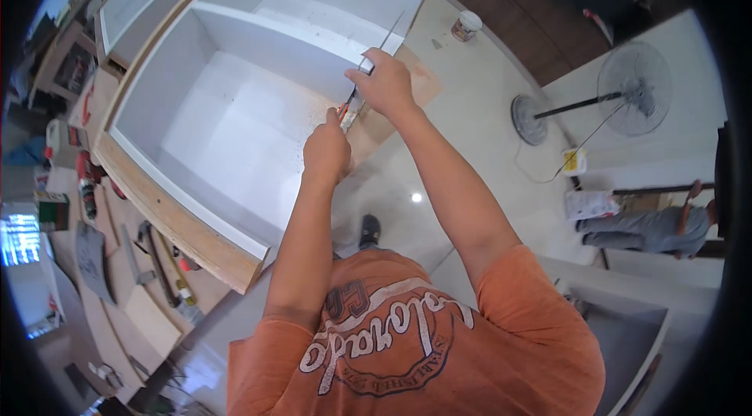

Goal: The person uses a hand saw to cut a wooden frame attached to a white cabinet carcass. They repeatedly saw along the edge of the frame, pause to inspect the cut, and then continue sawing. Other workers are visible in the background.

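A white cabinet carcass (pixel 235 130) with wooden outer edges lies open side up in front of me, a divider (pixel 282 40) crossing it. My left hand (pixel 327 151) is closed on an orange-and-black handled tool (pixel 343 109) at the cabinet's near right edge; its kind is partly hidden. My right hand (pixel 385 83) grips around a long thin grey strip (pixel 394 30) where the divider's end meets that edge. The strip slants past the hand, away from me. Brownish dust specks lie on the white panel near my left hand.
A workbench at left carries a red drill (pixel 86 181), a hammer (pixel 157 263) and wood pieces (pixel 149 318). To the right stand a fan (pixel 634 91) and a white tub (pixel 466 25). Another person in grey (pixel 658 229) is at far right. Open grey cabinet (pixel 627 322) stands lower right.
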A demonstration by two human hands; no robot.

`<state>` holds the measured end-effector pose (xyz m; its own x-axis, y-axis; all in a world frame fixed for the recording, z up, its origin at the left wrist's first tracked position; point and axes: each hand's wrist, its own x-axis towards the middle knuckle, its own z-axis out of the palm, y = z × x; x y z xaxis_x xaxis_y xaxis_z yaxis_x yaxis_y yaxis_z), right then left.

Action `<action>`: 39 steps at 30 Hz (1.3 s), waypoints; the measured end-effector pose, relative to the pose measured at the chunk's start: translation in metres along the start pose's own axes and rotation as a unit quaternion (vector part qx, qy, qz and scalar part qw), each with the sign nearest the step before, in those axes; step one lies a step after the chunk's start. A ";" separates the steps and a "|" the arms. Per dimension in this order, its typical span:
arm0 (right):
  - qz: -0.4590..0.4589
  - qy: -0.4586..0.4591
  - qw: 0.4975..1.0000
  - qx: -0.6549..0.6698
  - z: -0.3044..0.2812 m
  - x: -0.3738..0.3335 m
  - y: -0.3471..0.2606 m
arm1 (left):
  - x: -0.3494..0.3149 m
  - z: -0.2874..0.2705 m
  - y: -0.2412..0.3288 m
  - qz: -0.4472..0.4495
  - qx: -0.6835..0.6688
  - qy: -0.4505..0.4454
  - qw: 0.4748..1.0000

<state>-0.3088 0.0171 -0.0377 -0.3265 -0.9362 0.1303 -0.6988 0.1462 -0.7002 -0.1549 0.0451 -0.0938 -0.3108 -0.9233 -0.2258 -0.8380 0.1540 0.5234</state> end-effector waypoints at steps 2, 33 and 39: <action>-0.009 0.000 1.000 0.003 0.001 0.003 0.000 | 0.011 -0.003 -0.001 0.004 0.047 -0.013 0.999; -0.092 -0.078 0.993 0.009 -0.009 0.016 0.021 | 0.012 -0.023 0.005 0.110 0.098 -0.001 0.989; -0.098 -0.078 0.992 -0.032 -0.005 0.016 0.027 | -0.037 -0.063 0.001 0.093 0.142 -0.082 0.982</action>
<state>-0.3358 0.0077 -0.0511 -0.0820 -0.9860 0.1454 -0.7799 -0.0274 -0.6253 -0.1159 0.0572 -0.0330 -0.5196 -0.8038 -0.2895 -0.8434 0.4285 0.3241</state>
